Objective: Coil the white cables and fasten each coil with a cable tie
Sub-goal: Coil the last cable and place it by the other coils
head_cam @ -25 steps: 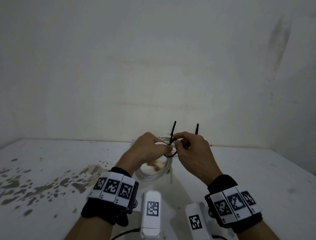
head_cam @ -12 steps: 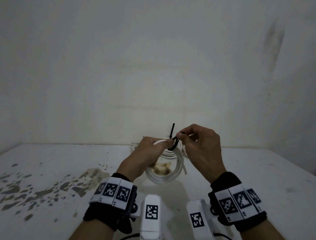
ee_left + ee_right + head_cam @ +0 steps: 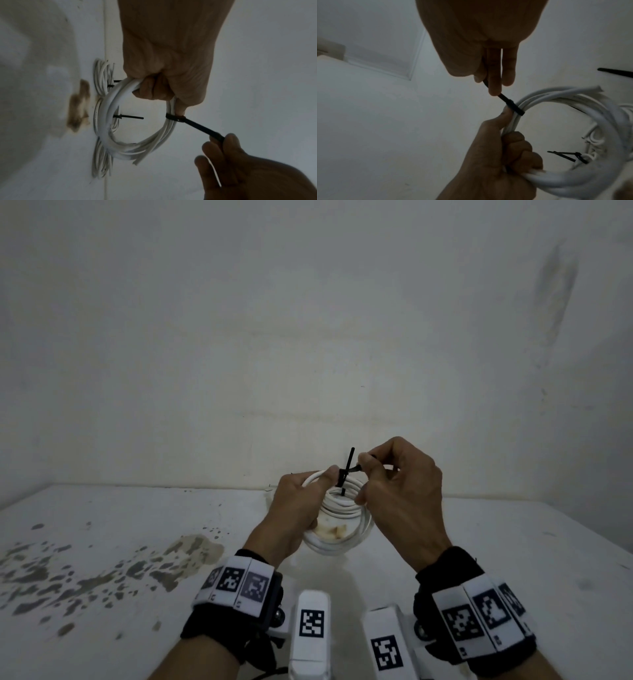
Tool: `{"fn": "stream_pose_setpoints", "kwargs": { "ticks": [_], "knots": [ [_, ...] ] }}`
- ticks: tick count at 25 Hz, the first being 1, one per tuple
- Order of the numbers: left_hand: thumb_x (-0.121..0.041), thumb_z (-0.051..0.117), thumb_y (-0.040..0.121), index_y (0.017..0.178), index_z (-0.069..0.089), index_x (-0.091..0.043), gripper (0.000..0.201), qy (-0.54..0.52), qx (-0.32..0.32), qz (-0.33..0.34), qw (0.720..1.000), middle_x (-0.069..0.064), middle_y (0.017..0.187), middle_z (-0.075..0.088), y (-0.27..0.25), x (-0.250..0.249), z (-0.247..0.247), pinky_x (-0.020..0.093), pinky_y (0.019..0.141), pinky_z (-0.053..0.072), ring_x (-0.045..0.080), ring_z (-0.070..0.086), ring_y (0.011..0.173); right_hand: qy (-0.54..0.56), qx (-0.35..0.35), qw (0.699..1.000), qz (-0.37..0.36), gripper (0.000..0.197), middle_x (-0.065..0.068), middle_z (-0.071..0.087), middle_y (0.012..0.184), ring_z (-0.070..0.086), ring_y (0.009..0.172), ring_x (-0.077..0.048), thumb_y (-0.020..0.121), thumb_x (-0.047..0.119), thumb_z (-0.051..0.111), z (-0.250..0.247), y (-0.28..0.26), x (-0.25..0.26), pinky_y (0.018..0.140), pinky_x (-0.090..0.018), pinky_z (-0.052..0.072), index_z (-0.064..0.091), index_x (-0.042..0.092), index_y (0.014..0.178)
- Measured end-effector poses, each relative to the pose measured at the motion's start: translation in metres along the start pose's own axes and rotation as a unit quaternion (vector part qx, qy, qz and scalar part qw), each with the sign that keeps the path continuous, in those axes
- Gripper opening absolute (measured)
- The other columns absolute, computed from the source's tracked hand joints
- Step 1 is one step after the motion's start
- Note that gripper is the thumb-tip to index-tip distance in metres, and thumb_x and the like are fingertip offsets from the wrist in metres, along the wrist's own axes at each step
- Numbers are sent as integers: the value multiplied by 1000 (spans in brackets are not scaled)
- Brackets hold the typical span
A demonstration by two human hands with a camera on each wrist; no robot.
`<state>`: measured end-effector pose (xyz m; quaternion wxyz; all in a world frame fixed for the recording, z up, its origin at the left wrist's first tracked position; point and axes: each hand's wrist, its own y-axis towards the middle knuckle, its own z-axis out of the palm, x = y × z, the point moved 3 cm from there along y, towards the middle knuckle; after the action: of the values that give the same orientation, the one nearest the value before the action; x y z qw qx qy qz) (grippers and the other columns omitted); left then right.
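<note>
Now the left hand [image 3: 301, 508] gripped the white coil [image 3: 135, 147] while the right hand [image 3: 400, 494] pinched the cable tie [image 3: 197, 125] tail. Cinching looked underway; next, probably a firm pull.

The coil [image 3: 337, 520] is held up above the table [image 3: 102, 522], between the two hands: the left hand [image 3: 294, 515] grips its left side, the right hand [image 3: 399, 491] sits to its right. The cable tie [image 3: 178, 119] wraps the coil's top strands, just beside the left thumb, its tail running into the right fingers [image 3: 494, 75]. Behind the coil, more tied coils [image 3: 102, 78] lie on the table against the wall [image 3: 308, 337] (how many, unclear).
</note>
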<state>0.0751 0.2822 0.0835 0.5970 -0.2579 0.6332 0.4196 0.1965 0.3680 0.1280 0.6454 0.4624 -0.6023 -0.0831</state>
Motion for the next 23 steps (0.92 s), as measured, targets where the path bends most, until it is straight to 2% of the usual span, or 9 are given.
{"fn": "stream_pose_setpoints", "kwargs": {
  "ticks": [4,6,7,9,11,14,18,20,23],
  "knots": [
    [-31,65,93,71,72,-13,30,-18,-57,-6,998,-5,44,48,5,9,-4,19,40,28,10,38,38,-53,76,993,-75,17,3,65,64,62,55,-14,90,5,68,21,-18,4,51,-28,49,61,6,75],
    [-30,66,92,75,75,-10,27,-14,-67,-10,998,1,51,51,7,10,-8,21,42,29,14,39,44,-59,81,990,-97,18,4,64,63,60,56,-14,89,0,68,24,-19,4,50,-18,45,60,7,74],
    [-31,67,91,78,76,-11,25,-25,-60,-16,998,2,50,47,7,10,-10,21,42,27,13,35,42,-50,77,992,-87,19,4,65,64,62,58,-14,89,1,68,22,-16,4,51,-18,46,60,8,73],
    [-33,68,91,83,78,-14,22,-44,-16,-21,999,-2,43,31,6,5,-11,20,43,20,12,23,38,2,29,999,-26,22,1,68,68,66,60,-21,91,7,68,9,-4,1,54,-31,52,60,13,71],
    [-32,68,91,94,79,-11,23,-48,39,-11,998,-3,45,21,4,1,-10,20,45,16,11,16,38,64,-35,997,37,22,-1,70,75,62,50,-26,94,12,66,-10,9,-2,48,-30,48,60,14,72],
    [-32,68,87,103,78,-10,28,-39,125,12,991,-4,46,18,-3,-4,-3,20,44,14,10,13,39,123,-74,985,98,20,-11,69,82,49,32,-18,97,10,62,-27,19,-6,38,-27,43,59,2,78],
    [-30,64,89,109,75,-15,28,-5,165,20,986,-7,47,18,-8,-2,0,18,41,16,9,14,41,207,-101,959,164,20,-12,64,76,42,28,-15,97,6,59,-27,20,-18,46,-31,43,58,-1,78],
    [-27,62,93,111,75,-14,26,-11,160,12,987,-6,49,17,-7,-2,-2,18,41,16,10,13,42,197,-97,963,155,21,-12,66,77,41,30,-16,97,7,61,-27,21,-17,42,-27,41,59,-2,78],
    [-31,64,91,110,74,-9,30,-59,128,-36,989,-6,53,16,-3,-1,-9,22,42,14,9,13,43,145,-43,985,76,20,-10,70,77,48,35,-17,94,13,67,-24,18,-1,40,-25,43,63,-1,80]
  ]
}}
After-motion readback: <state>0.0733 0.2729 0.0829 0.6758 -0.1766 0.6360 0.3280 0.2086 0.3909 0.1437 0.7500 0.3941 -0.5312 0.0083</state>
